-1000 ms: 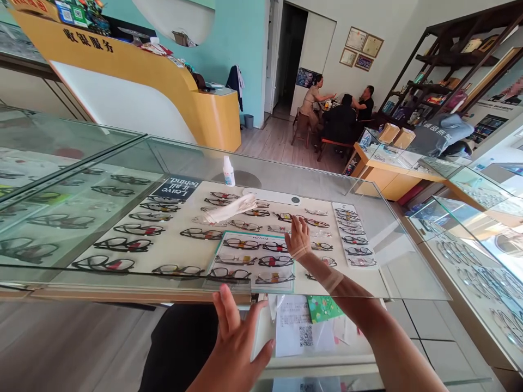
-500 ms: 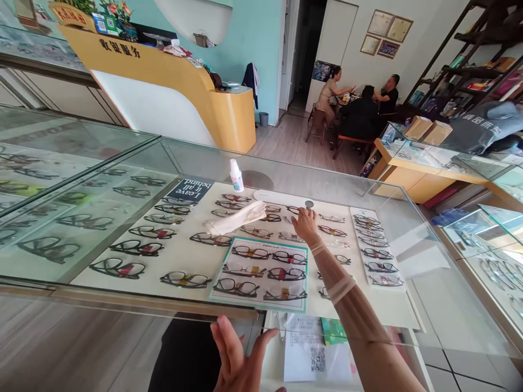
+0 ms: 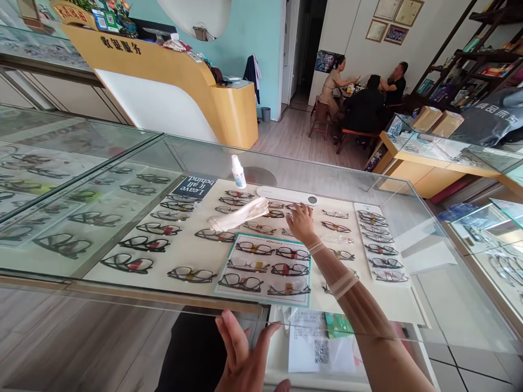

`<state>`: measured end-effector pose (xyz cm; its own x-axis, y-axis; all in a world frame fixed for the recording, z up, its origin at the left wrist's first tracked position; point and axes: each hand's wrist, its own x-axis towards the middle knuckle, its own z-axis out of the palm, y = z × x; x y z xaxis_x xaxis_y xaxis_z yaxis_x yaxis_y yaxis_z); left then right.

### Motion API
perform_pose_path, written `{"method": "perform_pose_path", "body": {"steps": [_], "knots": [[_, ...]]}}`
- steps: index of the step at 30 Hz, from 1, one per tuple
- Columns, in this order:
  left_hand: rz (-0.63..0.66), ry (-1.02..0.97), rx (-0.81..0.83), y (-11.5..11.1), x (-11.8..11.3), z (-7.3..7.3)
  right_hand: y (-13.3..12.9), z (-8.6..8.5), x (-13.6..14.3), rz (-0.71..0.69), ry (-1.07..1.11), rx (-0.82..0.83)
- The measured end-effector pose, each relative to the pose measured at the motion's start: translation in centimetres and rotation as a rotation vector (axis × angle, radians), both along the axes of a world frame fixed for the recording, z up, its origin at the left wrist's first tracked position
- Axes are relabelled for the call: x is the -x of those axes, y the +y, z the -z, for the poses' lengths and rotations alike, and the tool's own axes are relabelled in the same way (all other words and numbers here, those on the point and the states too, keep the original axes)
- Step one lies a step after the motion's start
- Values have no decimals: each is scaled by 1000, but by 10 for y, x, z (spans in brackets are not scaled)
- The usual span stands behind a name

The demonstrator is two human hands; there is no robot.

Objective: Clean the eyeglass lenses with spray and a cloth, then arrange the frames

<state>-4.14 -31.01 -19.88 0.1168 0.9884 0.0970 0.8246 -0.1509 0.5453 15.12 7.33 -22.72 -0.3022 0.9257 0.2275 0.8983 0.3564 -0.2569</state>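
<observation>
My right hand [image 3: 301,222] stretches over the rows of eyeglasses in the display case, fingers spread and slightly bent. Its fingertips partly cover a pair of eyeglasses [image 3: 291,206] in the back row; whether they touch it I cannot tell. My left hand [image 3: 244,356] is raised at the near edge of the case, fingers apart, holding nothing. Left of my right hand lies a crumpled pale cloth [image 3: 239,214]. Behind that cloth stands a small white bottle [image 3: 238,172]. A teal-edged display board [image 3: 266,298] bearing several eyeglasses lies nearer to me.
The glass display case [image 3: 204,144] has a long front edge before me. Below it, an open drawer [image 3: 278,362] holds printed papers [image 3: 304,354]. A yellow cashier counter [image 3: 235,117] stands beyond, and several people [image 3: 363,103] sit at a table at the back.
The view has shifted slightly. My right hand has moved a little left among the eyeglasses, covering more of the back-row pair. My left hand keeps nearly the same pose.
</observation>
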Motion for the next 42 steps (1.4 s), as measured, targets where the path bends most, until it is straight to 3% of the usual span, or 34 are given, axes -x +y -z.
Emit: {"method": "perform_pose_path", "body": {"steps": [7, 13, 18, 21, 25, 28, 30, 33, 36, 37, 39, 42], "knots": [[43, -74, 148, 17, 11, -3, -91, -6, 42, -221, -23, -58], [73, -143, 135, 26, 15, -31, -155, -10, 51, -346, -76, -16], [104, -203, 111, 28, 12, -49, -205, -22, 34, -444, -133, 46], [119, -226, 95, 31, 17, -52, -237, -53, 9, -593, -221, 238], [247, -195, 72, 31, 37, -53, -295, -129, -39, -646, -290, 427], [209, -277, -35, 25, 58, -40, -347, -175, -77, -556, -171, 487], [21, -427, -108, 22, 72, -19, -381, -180, -99, -441, -149, 411], [-295, -762, 15, 25, 90, 24, -413, -152, -125, -226, -212, 145], [-700, -1194, 312, 39, 107, 63, -420, -114, -139, 22, -224, -115], [-779, -1237, 346, 46, 112, 73, -418, -106, -141, 83, -215, -173], [-885, -1294, 396, 62, 121, 86, -412, -98, -142, 162, -195, -237], [-976, -1361, 491, 86, 131, 95, -399, -100, -140, 225, -170, -256]]}}
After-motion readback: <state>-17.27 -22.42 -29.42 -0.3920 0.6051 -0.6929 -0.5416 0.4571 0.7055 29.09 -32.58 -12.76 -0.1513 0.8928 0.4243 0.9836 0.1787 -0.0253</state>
